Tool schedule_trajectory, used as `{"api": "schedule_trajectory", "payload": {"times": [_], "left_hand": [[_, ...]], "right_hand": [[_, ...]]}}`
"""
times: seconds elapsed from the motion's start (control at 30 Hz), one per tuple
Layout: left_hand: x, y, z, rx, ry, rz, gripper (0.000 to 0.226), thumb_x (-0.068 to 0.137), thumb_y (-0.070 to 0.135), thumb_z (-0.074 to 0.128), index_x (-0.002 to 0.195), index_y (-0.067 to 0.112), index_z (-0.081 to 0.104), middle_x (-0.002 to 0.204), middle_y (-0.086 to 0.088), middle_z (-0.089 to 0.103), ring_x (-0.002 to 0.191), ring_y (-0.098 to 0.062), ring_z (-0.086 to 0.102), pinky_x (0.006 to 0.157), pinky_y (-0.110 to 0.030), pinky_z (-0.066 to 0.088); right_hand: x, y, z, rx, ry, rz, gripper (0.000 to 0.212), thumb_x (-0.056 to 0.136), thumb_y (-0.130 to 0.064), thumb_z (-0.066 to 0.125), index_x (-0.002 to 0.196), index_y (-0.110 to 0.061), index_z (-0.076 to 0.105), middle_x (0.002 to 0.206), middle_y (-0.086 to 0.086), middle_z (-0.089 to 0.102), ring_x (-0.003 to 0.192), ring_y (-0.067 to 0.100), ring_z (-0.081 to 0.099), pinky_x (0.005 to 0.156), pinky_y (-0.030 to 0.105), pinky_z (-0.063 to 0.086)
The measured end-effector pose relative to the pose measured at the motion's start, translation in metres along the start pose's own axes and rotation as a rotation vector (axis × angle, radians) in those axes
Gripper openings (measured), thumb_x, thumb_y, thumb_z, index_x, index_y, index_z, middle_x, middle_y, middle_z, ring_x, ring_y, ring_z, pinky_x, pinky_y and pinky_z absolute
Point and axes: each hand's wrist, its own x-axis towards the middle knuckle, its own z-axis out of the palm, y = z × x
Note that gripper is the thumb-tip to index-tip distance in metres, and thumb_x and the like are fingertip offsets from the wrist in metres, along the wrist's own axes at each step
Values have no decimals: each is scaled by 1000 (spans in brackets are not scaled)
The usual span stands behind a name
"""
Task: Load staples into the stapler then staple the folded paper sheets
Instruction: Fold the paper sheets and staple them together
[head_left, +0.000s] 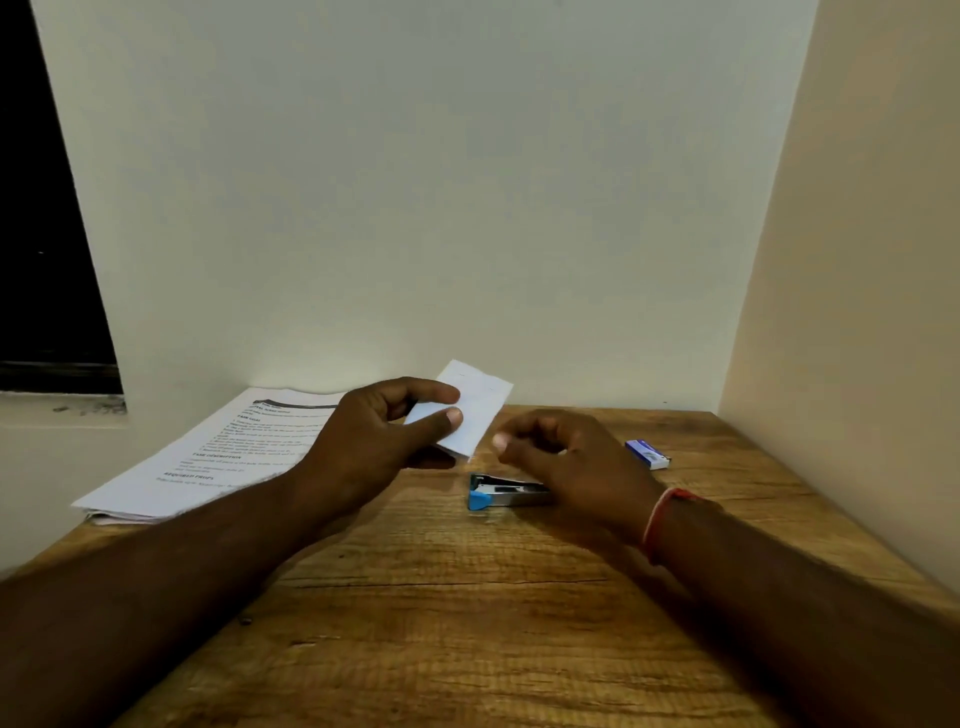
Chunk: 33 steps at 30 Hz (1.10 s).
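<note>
My left hand (379, 436) pinches a folded white paper (475, 408) between thumb and fingers and holds it above the wooden table (467, 623). Just right of the paper, my right hand (566, 457) hovers with loosely curled fingers and holds nothing. A small blue and metal stapler (493, 493) lies on the table under my right hand, its rear part hidden by the palm. A blue and white staple box (648, 454) lies on the table to the right of that hand.
A stack of printed sheets (208, 462) lies at the table's back left, overhanging the edge. Walls close the table in at the back and right. A dark window opening (47, 234) is at the left.
</note>
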Motion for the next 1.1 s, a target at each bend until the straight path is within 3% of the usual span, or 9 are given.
{"api": "schedule_trajectory", "payload": {"times": [0.1,0.23,0.3,0.4,0.53,0.63,0.77,0.97,1.1], "left_hand": [[6,-3,-9,-41,28,-31,23,94,7,86,115,17,86,126,-12,81,98,-29,85,80,-41,72],[8,-8,-14,105,35,54,31,89,8,92,112,27,87,130,-6,79,110,-32,82,81,-41,72],[5,-9,-14,196,45,101,36,87,10,94,114,32,86,126,-2,81,101,-25,85,76,-31,70],[4,-9,-14,341,70,170,40,87,14,95,118,36,83,120,6,85,87,-16,87,72,-25,65],[3,-7,-13,353,92,223,41,87,11,95,120,33,82,125,10,83,92,-14,86,78,-37,71],[2,-6,-12,387,85,247,41,86,13,95,119,33,82,124,11,82,93,-13,85,75,-36,71],[-1,-5,-9,431,66,278,40,87,12,94,120,30,81,119,13,80,85,-2,80,59,-10,52],[-3,-4,-8,458,67,324,41,87,15,95,120,35,80,123,15,78,90,-2,77,59,-9,51],[-2,-4,-7,468,63,344,43,87,16,95,121,36,79,124,16,76,95,-1,76,60,-9,51]], "right_hand": [[0,4,-1,-417,-176,46,42,82,-59,91,119,-41,81,115,-17,71,106,5,66,86,23,55],[3,7,4,-486,-156,-4,24,93,-45,86,115,-37,82,111,-20,68,102,4,62,81,22,50],[4,14,8,-306,-100,28,14,96,-38,85,108,-31,81,102,-8,77,89,5,69,76,25,54],[4,15,11,216,-53,124,7,104,-23,78,106,-16,79,91,5,82,70,11,69,61,31,55],[5,13,8,395,-91,103,16,105,-23,74,114,-10,78,112,11,84,86,15,69,74,29,58],[4,12,10,372,-93,93,18,104,-24,75,118,-14,79,114,8,85,92,17,72,82,33,60],[4,13,10,359,-97,71,17,101,-27,78,115,-18,80,113,6,85,96,20,74,88,41,59],[3,10,10,293,-100,59,19,101,-30,78,117,-21,81,112,1,86,98,20,78,95,43,61],[1,8,11,321,-104,68,20,101,-28,78,119,-18,80,113,4,86,95,20,77,85,35,62]]}}
